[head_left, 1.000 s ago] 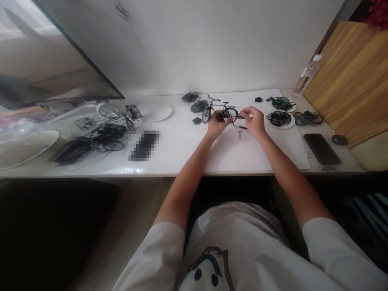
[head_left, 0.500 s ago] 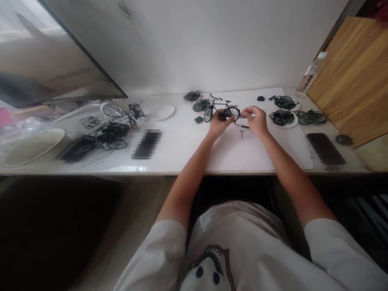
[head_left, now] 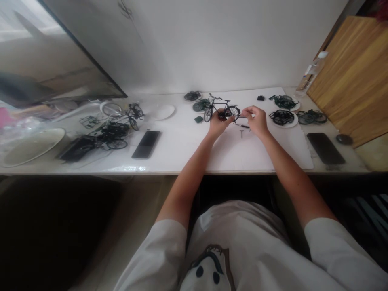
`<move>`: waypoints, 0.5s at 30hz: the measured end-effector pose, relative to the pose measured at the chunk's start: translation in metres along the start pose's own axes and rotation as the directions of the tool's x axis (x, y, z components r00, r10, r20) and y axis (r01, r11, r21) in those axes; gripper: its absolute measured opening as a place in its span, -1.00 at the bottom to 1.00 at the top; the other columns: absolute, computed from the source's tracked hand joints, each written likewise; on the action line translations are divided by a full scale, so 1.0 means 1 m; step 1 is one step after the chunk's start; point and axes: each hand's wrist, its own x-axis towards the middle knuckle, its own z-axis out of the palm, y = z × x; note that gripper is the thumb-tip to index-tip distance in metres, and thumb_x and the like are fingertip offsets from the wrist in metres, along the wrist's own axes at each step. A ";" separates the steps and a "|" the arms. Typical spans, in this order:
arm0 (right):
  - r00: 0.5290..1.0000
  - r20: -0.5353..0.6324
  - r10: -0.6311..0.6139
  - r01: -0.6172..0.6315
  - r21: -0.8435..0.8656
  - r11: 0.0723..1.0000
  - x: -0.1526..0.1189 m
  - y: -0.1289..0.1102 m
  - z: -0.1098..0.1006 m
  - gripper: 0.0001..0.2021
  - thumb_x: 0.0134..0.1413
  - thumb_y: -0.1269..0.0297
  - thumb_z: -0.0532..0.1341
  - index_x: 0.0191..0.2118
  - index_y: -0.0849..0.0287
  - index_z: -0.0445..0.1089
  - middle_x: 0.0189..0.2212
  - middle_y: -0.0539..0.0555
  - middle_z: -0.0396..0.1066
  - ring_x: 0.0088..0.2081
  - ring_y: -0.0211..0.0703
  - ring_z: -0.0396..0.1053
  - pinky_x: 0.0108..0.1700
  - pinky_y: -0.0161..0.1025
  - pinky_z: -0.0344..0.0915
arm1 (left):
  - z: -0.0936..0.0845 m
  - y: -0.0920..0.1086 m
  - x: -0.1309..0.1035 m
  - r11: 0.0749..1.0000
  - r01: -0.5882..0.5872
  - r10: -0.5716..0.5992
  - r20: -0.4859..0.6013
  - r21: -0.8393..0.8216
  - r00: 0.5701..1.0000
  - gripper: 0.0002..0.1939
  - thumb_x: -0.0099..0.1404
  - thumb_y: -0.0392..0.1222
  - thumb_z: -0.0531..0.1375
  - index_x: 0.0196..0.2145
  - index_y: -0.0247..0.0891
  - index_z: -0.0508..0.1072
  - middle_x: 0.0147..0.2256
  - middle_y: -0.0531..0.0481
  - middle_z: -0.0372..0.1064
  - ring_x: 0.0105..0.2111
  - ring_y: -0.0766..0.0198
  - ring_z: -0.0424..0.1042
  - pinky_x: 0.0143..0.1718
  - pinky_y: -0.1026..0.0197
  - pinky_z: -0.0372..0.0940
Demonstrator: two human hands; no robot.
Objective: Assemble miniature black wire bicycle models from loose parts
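A black miniature bicycle (head_left: 220,106) stands upright above the white sheet, handlebar to the left. My left hand (head_left: 219,125) is closed around its lower part near the pedals and rear wheel. Just behind the rear wheel, my right hand (head_left: 257,120) has thumb and fingertips pinched together. Something thin and dark shows between the wheel and those fingers, too small to name. Below the hands lie a small T-shaped metal piece (head_left: 241,133) and a thin dark rod (head_left: 245,126). To the left of the bicycle is a small green block (head_left: 198,119).
Plates of dark bicycle parts (head_left: 285,118) stand to the right, beside a phone (head_left: 325,148) and a clear bottle (head_left: 312,74). Leftward are another phone (head_left: 146,144), a white plate (head_left: 164,112), a heap of miniature bicycles (head_left: 113,133) and a basin (head_left: 34,147).
Both hands and the bicycle have kept almost the same position. The left phone, pixelated before, now shows clearly.
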 end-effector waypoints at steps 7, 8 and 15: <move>1.000 0.014 0.002 -0.002 -0.008 1.000 0.000 -0.003 -0.001 -0.77 0.37 0.06 0.32 -0.25 0.09 0.51 -0.31 0.10 0.64 -0.17 0.00 0.62 0.10 -0.01 0.51 | 0.001 -0.009 0.005 0.995 -0.077 0.079 -0.028 0.061 0.996 -0.57 0.07 -0.20 0.62 -0.20 -0.19 0.51 -0.33 0.01 0.47 -0.29 0.27 0.45 -0.22 0.24 0.37; 1.000 0.013 0.002 -0.002 -0.011 1.000 0.000 -0.003 -0.001 -0.77 0.37 0.06 0.32 -0.25 0.09 0.51 -0.31 0.10 0.64 -0.17 0.00 0.62 0.09 -0.02 0.51 | 0.000 -0.010 0.007 0.993 -0.088 0.090 -0.020 0.083 0.996 -0.57 0.09 -0.18 0.61 -0.19 -0.20 0.51 -0.32 0.01 0.48 -0.28 0.26 0.46 -0.21 0.24 0.38; 1.000 -0.002 -0.017 0.017 -0.025 1.000 -0.001 -0.002 0.000 -0.78 0.37 0.07 0.33 -0.26 0.08 0.52 -0.35 0.09 0.64 -0.21 -0.01 0.60 0.04 -0.04 0.49 | -0.003 -0.022 0.013 0.973 -0.129 0.135 -0.016 0.193 0.991 -0.60 0.16 -0.11 0.57 -0.15 -0.19 0.52 -0.31 0.00 0.51 -0.33 0.29 0.46 -0.22 0.21 0.41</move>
